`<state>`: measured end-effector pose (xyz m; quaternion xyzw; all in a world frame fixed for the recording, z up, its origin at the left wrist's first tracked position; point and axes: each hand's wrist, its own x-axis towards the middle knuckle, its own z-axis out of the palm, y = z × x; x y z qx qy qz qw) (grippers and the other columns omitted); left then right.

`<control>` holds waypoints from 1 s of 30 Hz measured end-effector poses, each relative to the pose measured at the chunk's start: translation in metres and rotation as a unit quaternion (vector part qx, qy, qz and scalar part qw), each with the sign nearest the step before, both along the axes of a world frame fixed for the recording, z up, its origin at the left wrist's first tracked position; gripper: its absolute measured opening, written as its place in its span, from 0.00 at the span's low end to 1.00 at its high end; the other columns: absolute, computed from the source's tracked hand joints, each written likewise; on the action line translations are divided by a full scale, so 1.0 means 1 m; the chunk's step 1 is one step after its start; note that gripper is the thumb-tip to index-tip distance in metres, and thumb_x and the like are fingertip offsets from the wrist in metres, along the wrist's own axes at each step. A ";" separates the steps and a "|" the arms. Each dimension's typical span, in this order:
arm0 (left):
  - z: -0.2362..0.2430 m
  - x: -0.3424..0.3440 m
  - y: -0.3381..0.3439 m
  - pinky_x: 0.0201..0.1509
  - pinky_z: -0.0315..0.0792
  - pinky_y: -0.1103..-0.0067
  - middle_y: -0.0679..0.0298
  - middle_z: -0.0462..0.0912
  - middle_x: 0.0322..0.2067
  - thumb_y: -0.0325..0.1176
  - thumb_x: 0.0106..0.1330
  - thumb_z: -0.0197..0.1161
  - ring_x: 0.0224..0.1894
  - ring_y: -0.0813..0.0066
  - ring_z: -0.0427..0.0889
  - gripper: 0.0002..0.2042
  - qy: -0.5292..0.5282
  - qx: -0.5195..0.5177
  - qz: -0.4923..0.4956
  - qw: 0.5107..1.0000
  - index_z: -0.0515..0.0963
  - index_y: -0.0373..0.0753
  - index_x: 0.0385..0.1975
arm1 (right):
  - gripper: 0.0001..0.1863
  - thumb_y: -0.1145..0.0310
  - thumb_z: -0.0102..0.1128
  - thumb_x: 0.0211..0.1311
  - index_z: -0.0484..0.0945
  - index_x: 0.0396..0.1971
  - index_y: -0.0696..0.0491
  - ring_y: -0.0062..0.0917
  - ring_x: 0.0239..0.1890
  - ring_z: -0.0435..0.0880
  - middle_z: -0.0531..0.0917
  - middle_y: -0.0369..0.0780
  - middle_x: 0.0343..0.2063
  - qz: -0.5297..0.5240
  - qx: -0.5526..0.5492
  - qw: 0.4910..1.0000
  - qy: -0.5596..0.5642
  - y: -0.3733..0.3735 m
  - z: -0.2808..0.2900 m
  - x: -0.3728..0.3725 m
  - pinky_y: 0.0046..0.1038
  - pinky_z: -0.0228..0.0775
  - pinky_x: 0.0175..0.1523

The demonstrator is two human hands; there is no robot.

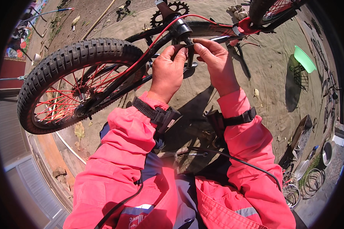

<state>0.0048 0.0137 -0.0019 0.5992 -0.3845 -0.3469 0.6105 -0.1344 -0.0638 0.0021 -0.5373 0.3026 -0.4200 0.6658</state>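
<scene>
A black and red bicycle frame (156, 45) lies across the upper part of the head view, with its bottom bracket shell (180, 29) just beyond my fingertips. My left hand (167, 72) is closed, thumb and forefinger pinched together beside the end of the shell. Facing it, my right hand (217, 63) also pinches, its thumb and forefinger close to the left ones. Between the fingertips runs a small thin dark piece; its kind is too small to tell. A dark bar, perhaps a crank arm (190, 57), shows between the hands. The toothed chainring (172, 11) sits beyond the shell.
At the left is the chunky-tread wheel (28, 86) with red spokes; another wheel (256, 13) is at the upper right. A green basin (305, 59) leans by a black wire basket (301, 78) on the tan ground sheet. A wrench (195, 154) lies near my legs. Dark cables hang along both sleeves.
</scene>
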 end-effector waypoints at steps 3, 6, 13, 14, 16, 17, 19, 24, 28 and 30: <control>0.002 -0.001 -0.002 0.40 0.77 0.81 0.66 0.89 0.34 0.35 0.78 0.64 0.35 0.84 0.81 0.11 -0.001 0.011 0.017 1.000 0.84 0.32 0.46 | 0.12 0.70 0.68 0.72 0.87 0.50 0.59 0.15 0.42 0.83 0.89 0.34 0.39 -0.022 -0.003 1.000 0.016 -0.001 0.002 0.003 0.20 0.75 0.51; 0.003 -0.001 -0.004 0.38 0.77 0.80 0.66 0.89 0.32 0.36 0.78 0.64 0.33 0.84 0.82 0.12 0.002 0.011 0.027 1.000 0.84 0.32 0.45 | 0.11 0.71 0.67 0.72 0.88 0.48 0.60 0.15 0.40 0.84 0.89 0.34 0.38 -0.043 -0.010 0.999 0.021 0.000 0.003 0.007 0.21 0.76 0.50; 0.003 -0.002 -0.006 0.36 0.76 0.78 0.65 0.89 0.31 0.38 0.78 0.63 0.32 0.83 0.82 0.13 0.005 0.026 0.038 0.999 0.85 0.32 0.42 | 0.10 0.72 0.66 0.72 0.86 0.47 0.62 0.15 0.38 0.84 0.89 0.35 0.37 -0.072 -0.049 0.995 0.043 0.000 0.007 0.012 0.20 0.78 0.47; 0.003 -0.001 -0.007 0.36 0.76 0.78 0.64 0.89 0.31 0.38 0.78 0.63 0.31 0.83 0.82 0.13 0.003 0.028 0.041 0.999 0.85 0.32 0.42 | 0.10 0.73 0.66 0.72 0.86 0.47 0.62 0.15 0.38 0.84 0.89 0.35 0.37 -0.074 -0.048 0.995 0.041 0.000 0.007 0.013 0.19 0.78 0.47; 0.002 -0.001 -0.007 0.36 0.76 0.78 0.64 0.89 0.31 0.38 0.78 0.63 0.31 0.83 0.82 0.13 -0.001 0.024 0.042 0.999 0.84 0.32 0.42 | 0.09 0.73 0.66 0.72 0.86 0.47 0.61 0.14 0.38 0.84 0.89 0.35 0.37 -0.080 -0.043 0.995 0.041 0.000 0.007 0.014 0.18 0.77 0.46; 0.001 -0.001 -0.007 0.36 0.76 0.78 0.64 0.89 0.30 0.38 0.78 0.63 0.31 0.82 0.82 0.13 -0.004 0.023 0.043 0.999 0.84 0.32 0.42 | 0.09 0.73 0.67 0.72 0.86 0.46 0.61 0.13 0.37 0.83 0.88 0.35 0.37 -0.083 -0.048 0.994 0.045 0.000 0.006 0.015 0.18 0.77 0.45; -0.001 0.000 -0.008 0.35 0.76 0.78 0.65 0.89 0.30 0.38 0.78 0.62 0.31 0.82 0.82 0.13 -0.006 0.019 0.042 0.999 0.85 0.33 0.42 | 0.09 0.73 0.67 0.71 0.86 0.46 0.61 0.12 0.37 0.83 0.88 0.34 0.36 -0.090 -0.059 0.993 0.051 -0.001 0.005 0.016 0.18 0.76 0.44; -0.004 0.000 -0.010 0.36 0.77 0.78 0.66 0.88 0.30 0.37 0.78 0.62 0.31 0.82 0.82 0.12 0.025 0.011 0.042 0.999 0.85 0.33 0.42 | 0.09 0.72 0.67 0.72 0.86 0.48 0.57 0.10 0.36 0.81 0.87 0.31 0.36 -0.088 -0.079 0.990 0.073 -0.003 0.002 0.018 0.16 0.73 0.42; -0.004 0.000 -0.010 0.37 0.78 0.78 0.67 0.88 0.31 0.36 0.78 0.61 0.32 0.82 0.83 0.12 0.033 0.016 0.040 0.999 0.85 0.34 0.43 | 0.11 0.71 0.67 0.73 0.85 0.50 0.58 0.08 0.37 0.80 0.87 0.30 0.37 -0.084 -0.089 0.989 0.081 0.001 0.005 0.018 0.14 0.72 0.42; -0.003 0.000 -0.010 0.37 0.78 0.78 0.67 0.88 0.31 0.36 0.78 0.60 0.32 0.82 0.84 0.12 0.044 0.021 0.039 0.998 0.85 0.33 0.43 | 0.11 0.73 0.66 0.72 0.85 0.49 0.60 0.11 0.36 0.82 0.88 0.33 0.35 -0.093 -0.092 0.989 0.069 0.004 0.008 0.019 0.17 0.75 0.42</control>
